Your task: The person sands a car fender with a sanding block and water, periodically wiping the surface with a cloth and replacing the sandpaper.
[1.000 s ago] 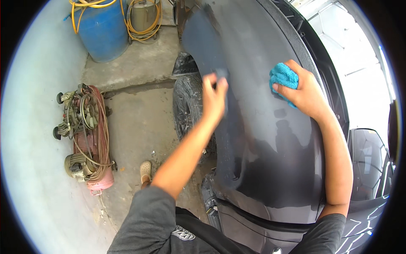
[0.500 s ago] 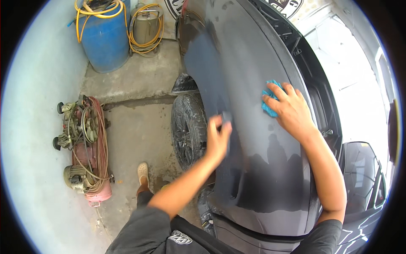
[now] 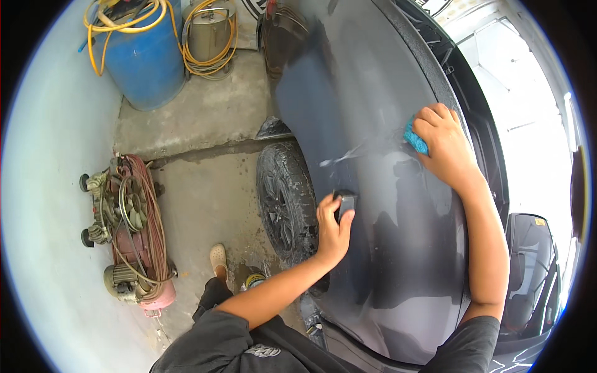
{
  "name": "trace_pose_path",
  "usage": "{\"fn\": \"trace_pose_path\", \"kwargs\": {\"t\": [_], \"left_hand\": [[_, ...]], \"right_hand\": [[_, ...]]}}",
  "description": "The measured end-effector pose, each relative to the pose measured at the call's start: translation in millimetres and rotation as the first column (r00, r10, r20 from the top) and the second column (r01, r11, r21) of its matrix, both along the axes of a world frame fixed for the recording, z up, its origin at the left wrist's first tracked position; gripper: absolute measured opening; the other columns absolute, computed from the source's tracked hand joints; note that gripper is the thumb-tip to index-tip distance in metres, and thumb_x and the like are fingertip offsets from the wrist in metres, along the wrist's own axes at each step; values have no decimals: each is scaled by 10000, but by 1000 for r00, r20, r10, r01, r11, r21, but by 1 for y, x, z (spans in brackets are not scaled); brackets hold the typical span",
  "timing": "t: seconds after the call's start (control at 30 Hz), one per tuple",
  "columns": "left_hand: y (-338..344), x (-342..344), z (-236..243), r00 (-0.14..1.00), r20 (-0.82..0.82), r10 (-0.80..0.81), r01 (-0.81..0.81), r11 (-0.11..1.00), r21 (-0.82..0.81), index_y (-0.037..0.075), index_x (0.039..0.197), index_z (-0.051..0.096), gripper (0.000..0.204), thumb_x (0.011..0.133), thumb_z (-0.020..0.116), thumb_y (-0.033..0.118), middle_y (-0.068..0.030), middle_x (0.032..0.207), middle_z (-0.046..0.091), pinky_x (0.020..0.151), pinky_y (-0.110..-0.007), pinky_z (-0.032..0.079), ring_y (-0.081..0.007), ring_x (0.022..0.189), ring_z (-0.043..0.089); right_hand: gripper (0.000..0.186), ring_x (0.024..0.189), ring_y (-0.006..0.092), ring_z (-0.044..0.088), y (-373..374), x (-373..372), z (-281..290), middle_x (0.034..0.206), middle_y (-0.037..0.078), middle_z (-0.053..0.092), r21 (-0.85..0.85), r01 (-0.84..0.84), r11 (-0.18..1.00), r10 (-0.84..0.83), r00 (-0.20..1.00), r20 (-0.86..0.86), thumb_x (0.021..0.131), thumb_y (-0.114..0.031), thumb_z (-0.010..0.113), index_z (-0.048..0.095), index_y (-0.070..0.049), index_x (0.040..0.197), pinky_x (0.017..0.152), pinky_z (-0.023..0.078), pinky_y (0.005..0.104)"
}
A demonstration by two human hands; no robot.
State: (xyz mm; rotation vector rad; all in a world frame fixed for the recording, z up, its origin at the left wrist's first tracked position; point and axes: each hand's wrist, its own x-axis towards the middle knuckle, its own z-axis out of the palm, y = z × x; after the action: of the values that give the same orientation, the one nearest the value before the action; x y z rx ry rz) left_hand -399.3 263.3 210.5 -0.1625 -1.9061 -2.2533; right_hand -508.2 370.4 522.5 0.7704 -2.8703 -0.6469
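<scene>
My left hand [image 3: 334, 234] grips a small dark sanding block [image 3: 348, 202] between thumb and fingers, at the lower side of a dark grey car fender [image 3: 379, 180]. Farther up the panel, near its right edge, my right hand [image 3: 449, 148] is closed around a wet-looking light-blue cloth [image 3: 415, 137]. Pale streaks of liquid [image 3: 341, 156] run from the cloth down the fender toward the wheel arch. The fender's surface is partly matt and partly glossy, with a bluish-grey patch [image 3: 305, 96] toward its far end.
Below the fender is a dirty wheel [image 3: 283, 202]. An air compressor [image 3: 134, 230] with coiled hoses stands at the left wall. Behind it are a blue barrel [image 3: 140, 62] and a metal tank [image 3: 208, 40] with yellow hose. A can [image 3: 254, 281] sits near my foot.
My right hand has shifted toward the panel's right edge and bunched the cloth in its fingers. Liquid streaks have appeared on the fender. My left hand has moved slightly nearer with the block.
</scene>
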Motion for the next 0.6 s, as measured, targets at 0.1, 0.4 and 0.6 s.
{"fn": "trace_pose_path", "kwargs": {"t": [0.1, 0.4, 0.6], "left_hand": [[-1, -75, 7, 965, 247, -93, 48, 982, 184, -20, 1462, 378, 554, 1083, 608, 313, -218, 1427, 502, 1162, -474, 387, -327, 1348, 490], [-12, -93, 3, 998, 31, -46, 45, 998, 43, -26, 1415, 433, 558, 1049, 654, 333, -217, 1416, 528, 1112, -451, 442, -308, 1283, 536], [-39, -217, 24, 995, 90, -41, 28, 989, 144, -30, 1347, 483, 477, 1060, 647, 314, -188, 1293, 601, 1010, -409, 497, -263, 1160, 587]], "right_hand": [[265, 1136, 298, 583, 1, 0, 5, 1081, 57, 641, -93, 4, 996, -4, 1000, -2, 736, -3, 794, 632, -71, 935, 992, 466, 440], [223, 1143, 297, 594, -3, -5, 5, 1077, 62, 653, -145, 21, 989, -18, 1000, 25, 757, -6, 764, 641, -65, 933, 988, 472, 442], [220, 1145, 299, 599, -8, -11, 10, 1076, 59, 656, -147, -1, 989, 4, 1000, 20, 755, -20, 765, 654, -66, 939, 985, 474, 438]]}}
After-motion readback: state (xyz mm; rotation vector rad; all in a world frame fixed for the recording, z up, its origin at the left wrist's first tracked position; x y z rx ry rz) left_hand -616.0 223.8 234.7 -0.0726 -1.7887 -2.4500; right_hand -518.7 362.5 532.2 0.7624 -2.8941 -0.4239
